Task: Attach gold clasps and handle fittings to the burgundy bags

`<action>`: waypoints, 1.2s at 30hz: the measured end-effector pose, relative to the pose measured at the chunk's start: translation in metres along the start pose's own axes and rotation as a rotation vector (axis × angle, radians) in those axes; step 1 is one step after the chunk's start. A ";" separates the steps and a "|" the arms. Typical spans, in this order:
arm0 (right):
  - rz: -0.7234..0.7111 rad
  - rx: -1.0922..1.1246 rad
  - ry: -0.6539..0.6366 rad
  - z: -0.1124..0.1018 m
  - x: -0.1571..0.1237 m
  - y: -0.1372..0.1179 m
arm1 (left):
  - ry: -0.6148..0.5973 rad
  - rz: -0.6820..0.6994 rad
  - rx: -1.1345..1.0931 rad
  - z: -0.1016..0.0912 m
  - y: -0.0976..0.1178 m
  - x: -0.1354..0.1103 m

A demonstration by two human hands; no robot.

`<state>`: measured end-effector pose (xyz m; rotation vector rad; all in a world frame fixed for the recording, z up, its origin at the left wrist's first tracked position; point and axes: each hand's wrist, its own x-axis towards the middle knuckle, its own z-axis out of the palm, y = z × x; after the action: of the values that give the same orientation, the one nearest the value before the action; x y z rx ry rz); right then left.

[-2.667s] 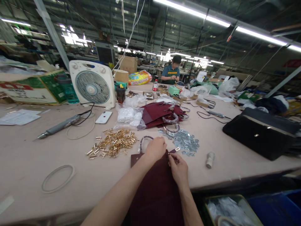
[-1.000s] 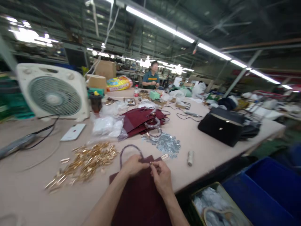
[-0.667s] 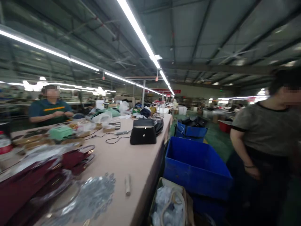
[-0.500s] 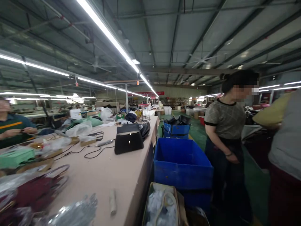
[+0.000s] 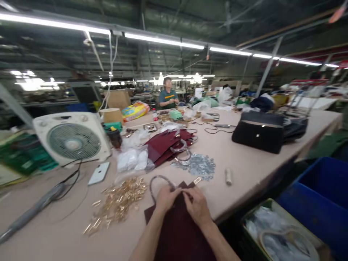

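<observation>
A dark maroon bag panel [image 5: 181, 235] lies at the near edge of the table, between my forearms. My left hand [image 5: 166, 199] is closed on its upper edge, beside a plastic-wrapped loop handle [image 5: 156, 179]. Close by on the right, my right hand [image 5: 196, 204] pinches the same edge with bent fingers. A gold metal fitting [image 5: 197, 180] shows just beyond the right hand. Left of the panel spreads a heap of gold hardware pieces [image 5: 119, 199]. Small silvery metal parts [image 5: 201, 165] lie in a pile farther up.
More maroon bag pieces [image 5: 165, 145] are stacked past the hardware. A box fan [image 5: 73, 139], a phone [image 5: 99, 173] and a grey-handled tool [image 5: 35, 210] are at left. At right are a black handbag [image 5: 258, 132], a small roll [image 5: 228, 177] and a blue bin [image 5: 320, 188]. A co-worker [image 5: 168, 94] sits opposite.
The view has swung left and down from the aisle to the table. My hands and the maroon panel now show, while the people at right have left the picture.
</observation>
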<state>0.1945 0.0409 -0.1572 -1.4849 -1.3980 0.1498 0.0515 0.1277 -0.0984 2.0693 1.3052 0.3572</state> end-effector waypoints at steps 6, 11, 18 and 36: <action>0.014 -0.090 -0.023 0.002 0.000 0.004 | 0.100 -0.062 -0.025 0.020 -0.009 0.008; 0.054 -0.167 -0.005 0.015 -0.003 0.003 | 0.149 -0.058 -0.021 0.026 -0.014 0.007; 0.149 -0.110 -0.066 0.010 0.005 0.010 | 0.119 0.000 -0.046 0.020 -0.014 0.011; 0.338 0.123 0.148 0.001 0.001 0.006 | 0.495 0.157 -0.031 0.022 -0.068 -0.102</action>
<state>0.1980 0.0440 -0.1617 -1.5848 -0.9959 0.3246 -0.0319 0.0491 -0.1483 2.1401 1.3968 1.0034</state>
